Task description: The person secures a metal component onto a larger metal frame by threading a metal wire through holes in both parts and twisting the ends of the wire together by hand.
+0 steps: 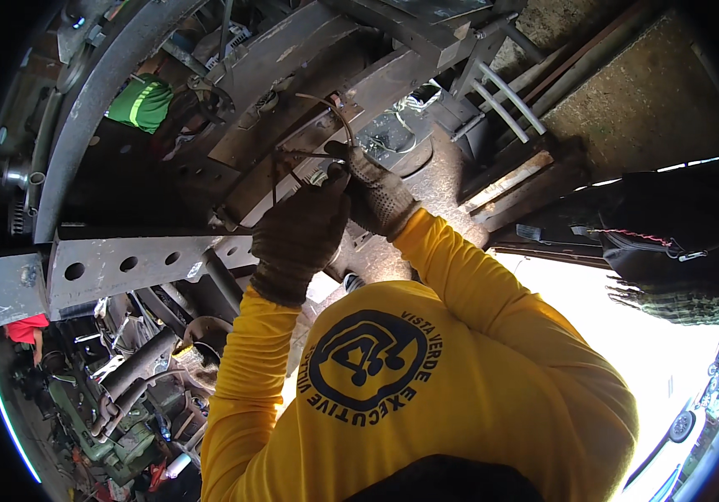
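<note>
Wire (338, 113) arched upward above gloved fingers (351, 163)

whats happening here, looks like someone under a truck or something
A person in a yellow long-sleeved shirt reaches up with both gloved hands under a steel frame. The left hand and right hand are close together around a thin bent wire or hose by the rusty metal parts overhead. Whether either grip is closed on it is hard to tell.
</note>
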The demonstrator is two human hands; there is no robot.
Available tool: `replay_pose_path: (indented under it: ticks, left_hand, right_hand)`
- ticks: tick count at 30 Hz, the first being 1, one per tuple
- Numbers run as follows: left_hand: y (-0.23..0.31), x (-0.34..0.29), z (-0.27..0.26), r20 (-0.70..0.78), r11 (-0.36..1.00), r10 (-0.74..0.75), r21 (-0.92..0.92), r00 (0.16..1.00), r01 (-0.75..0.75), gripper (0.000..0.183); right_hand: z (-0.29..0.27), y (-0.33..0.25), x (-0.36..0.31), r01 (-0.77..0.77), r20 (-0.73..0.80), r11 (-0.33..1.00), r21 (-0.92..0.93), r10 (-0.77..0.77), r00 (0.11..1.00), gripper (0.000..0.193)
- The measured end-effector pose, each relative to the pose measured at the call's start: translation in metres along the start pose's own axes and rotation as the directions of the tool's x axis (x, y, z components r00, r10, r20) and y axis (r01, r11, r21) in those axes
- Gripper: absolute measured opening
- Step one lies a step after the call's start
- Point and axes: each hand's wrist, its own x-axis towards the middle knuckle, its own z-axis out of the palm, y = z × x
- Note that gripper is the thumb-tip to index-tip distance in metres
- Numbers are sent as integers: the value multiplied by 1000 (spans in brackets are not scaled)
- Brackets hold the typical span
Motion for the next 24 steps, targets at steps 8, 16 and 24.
replay_pose_path:
  ticks: [8, 16, 24]
  left_hand:
    - [-45, 4, 4, -38, 961, 269, -54, 962, -271, 37]
    - [6, 3, -1, -87, 991, 66, 125, 994, -55, 29]
    - [15, 6, 5, -39, 989, -38, 143, 999, 44, 22]
  right_hand:
    - [9, 16, 7, 96, -162, 995, -38, -101, 982, 34]
    - [4, 4, -3, 5, -1, 1000, -15, -5, 1000, 53]
    - [-7, -3, 0, -39, -7, 998, -55, 38, 999, 52]
